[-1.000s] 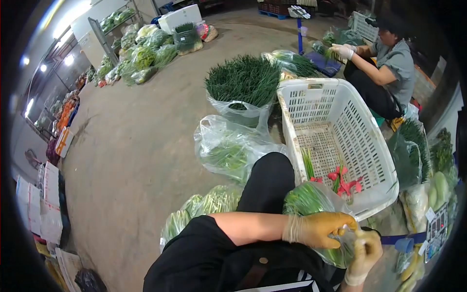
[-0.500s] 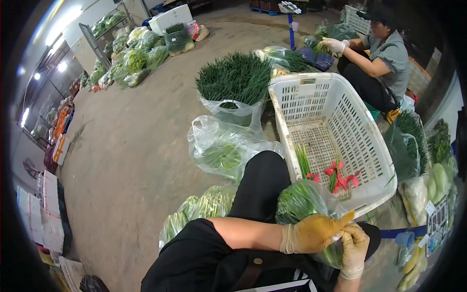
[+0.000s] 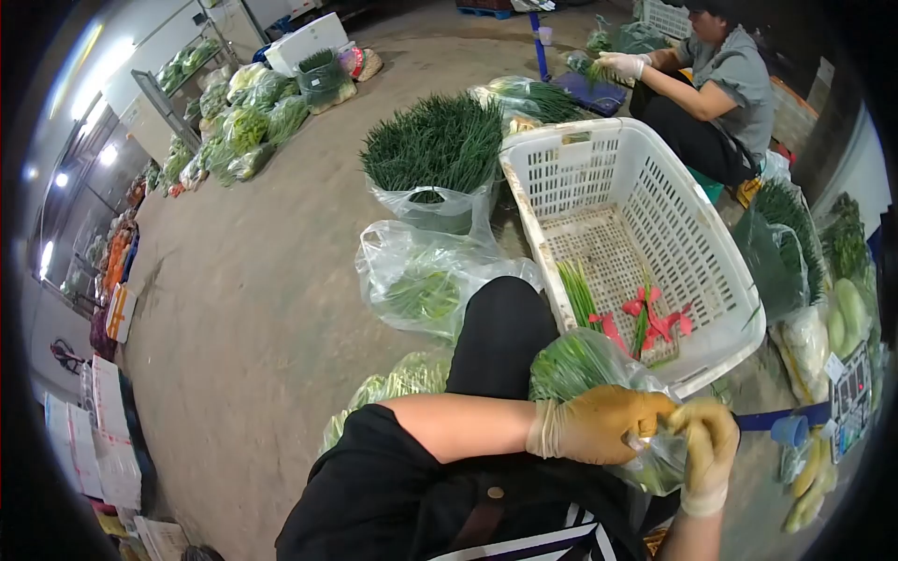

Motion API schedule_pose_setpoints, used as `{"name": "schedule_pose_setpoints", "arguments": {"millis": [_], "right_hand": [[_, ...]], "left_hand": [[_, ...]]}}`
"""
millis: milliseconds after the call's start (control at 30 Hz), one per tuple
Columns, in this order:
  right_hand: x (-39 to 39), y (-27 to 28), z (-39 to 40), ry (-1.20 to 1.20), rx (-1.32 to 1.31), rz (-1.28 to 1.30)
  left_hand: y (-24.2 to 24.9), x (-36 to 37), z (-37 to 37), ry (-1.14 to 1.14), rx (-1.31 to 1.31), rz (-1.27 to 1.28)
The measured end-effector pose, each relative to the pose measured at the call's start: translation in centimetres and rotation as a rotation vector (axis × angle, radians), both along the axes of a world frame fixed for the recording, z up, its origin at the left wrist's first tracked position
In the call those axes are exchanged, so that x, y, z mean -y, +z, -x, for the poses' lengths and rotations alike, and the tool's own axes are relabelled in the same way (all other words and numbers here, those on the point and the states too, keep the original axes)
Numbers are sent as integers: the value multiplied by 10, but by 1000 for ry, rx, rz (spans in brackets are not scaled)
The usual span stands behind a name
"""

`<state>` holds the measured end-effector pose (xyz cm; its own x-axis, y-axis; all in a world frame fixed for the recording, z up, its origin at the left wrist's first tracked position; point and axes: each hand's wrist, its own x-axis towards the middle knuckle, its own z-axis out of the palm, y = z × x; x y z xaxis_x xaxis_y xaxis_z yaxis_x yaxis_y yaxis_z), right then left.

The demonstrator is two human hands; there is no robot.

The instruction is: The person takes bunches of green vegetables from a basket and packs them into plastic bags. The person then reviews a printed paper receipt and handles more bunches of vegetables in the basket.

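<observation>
A clear plastic bag of long thin green vegetables (image 3: 578,363) rests by my right knee, against the near side of the white crate. My left hand (image 3: 603,425), in a yellowed glove, is closed around the gathered neck of the bag. Beside it my right hand (image 3: 707,447), gloved too, has its fingers bent and pressed together on the bag's end, close to the left fingertips. Part of the bag shows below both hands. The white slotted crate (image 3: 655,187) stands just ahead, holding some green stalks (image 3: 577,294) and red strips (image 3: 659,323).
Left of the crate stand a large bundle of dark green chives (image 3: 432,145) and an open plastic bag of greens (image 3: 421,290). A co-worker (image 3: 720,93) sits beyond the crate, handling greens. A digital scale (image 3: 851,402) and bagged vegetables (image 3: 776,248) are at right.
My left thumb, stretched out before, is now bent down at the bag's neck. My right hand has moved slightly right and up, its fingers spread further along. The whole view has shifted a little.
</observation>
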<state>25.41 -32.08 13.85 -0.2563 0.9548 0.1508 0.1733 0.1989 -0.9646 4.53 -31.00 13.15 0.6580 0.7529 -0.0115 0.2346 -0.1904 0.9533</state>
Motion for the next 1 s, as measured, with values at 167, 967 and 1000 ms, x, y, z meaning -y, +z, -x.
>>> {"name": "schedule_pose_setpoints", "arguments": {"millis": [167, 967, 1000], "right_hand": [[1, -46, 8, 264, -283, 425], [13, -62, -6, 99, 35, 159], [10, -60, -13, 128, 134, 19]], "left_hand": [[-15, 1, -7, 101, -2, -628], [0, 3, -24, 14, -502, -860], [-10, -2, -20, -50, -546, -827]]}}
